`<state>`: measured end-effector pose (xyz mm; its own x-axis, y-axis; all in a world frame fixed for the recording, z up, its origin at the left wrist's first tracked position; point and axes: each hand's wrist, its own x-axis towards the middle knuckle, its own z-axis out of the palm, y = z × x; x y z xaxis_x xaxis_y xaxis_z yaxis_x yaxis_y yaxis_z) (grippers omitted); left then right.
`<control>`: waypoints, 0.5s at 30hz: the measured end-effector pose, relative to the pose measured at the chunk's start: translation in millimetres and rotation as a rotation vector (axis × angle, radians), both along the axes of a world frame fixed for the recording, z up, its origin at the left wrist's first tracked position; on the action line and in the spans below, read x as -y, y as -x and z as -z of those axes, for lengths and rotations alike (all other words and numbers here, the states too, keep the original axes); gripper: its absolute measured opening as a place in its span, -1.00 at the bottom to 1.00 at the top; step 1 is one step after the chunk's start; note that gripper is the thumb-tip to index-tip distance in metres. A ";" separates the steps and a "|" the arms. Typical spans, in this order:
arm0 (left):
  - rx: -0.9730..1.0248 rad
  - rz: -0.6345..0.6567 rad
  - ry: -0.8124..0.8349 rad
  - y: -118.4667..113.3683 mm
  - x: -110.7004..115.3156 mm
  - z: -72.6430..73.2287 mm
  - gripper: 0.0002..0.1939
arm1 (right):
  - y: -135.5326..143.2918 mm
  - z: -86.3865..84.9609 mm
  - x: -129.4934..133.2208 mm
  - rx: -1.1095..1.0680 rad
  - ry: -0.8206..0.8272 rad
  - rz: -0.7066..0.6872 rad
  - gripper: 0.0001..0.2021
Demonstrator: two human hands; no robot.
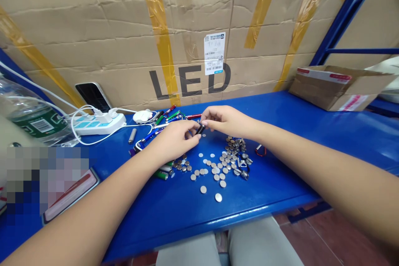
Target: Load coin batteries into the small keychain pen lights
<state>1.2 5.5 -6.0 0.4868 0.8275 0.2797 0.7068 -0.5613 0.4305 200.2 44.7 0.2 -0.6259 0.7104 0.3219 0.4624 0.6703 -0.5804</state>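
Note:
My left hand (180, 138) grips a small black keychain flashlight (200, 129) between thumb and fingers. At its upper end, my right hand (222, 119) pinches the same flashlight, and the fingers hide part of it. Below the hands, many silver button cells (216, 170) lie scattered on the blue table. Beside them on the right is a heap of small shiny metal parts (242, 162). Green tubes (161, 174) lie partly under my left wrist. Behind my left hand are more coloured flashlights (170, 115) in red, green and blue.
A white power strip (101, 124) with cables and a phone (93, 96) are at the back left, near a large bottle (40, 120). Another phone (73, 195) lies by my left forearm. A large cardboard box (118, 29) walls the back; a smaller box (330, 89) sits right.

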 end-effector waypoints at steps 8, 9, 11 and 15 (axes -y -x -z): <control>-0.061 0.037 0.013 -2.2 1.2 -1.0 -0.84 | -0.6 4.0 0.4 0.051 0.123 -0.071 -0.79; -0.069 0.044 0.013 -2.6 1.5 -1.2 -0.86 | -0.6 4.0 0.6 0.065 0.135 -0.071 -0.78; -0.082 0.050 0.009 -3.3 2.0 -1.4 -0.88 | -0.9 3.7 0.9 0.093 0.150 -0.075 -0.76; -0.097 0.056 0.009 -4.0 3.0 -1.9 -0.89 | -2.3 2.8 0.8 0.154 0.123 -0.075 -0.71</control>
<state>5.1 2.4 -4.1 0.5564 0.8008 0.2217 0.7133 -0.5972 0.3668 202.5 43.9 -2.5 -0.7136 0.6879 0.1325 0.5030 0.6348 -0.5865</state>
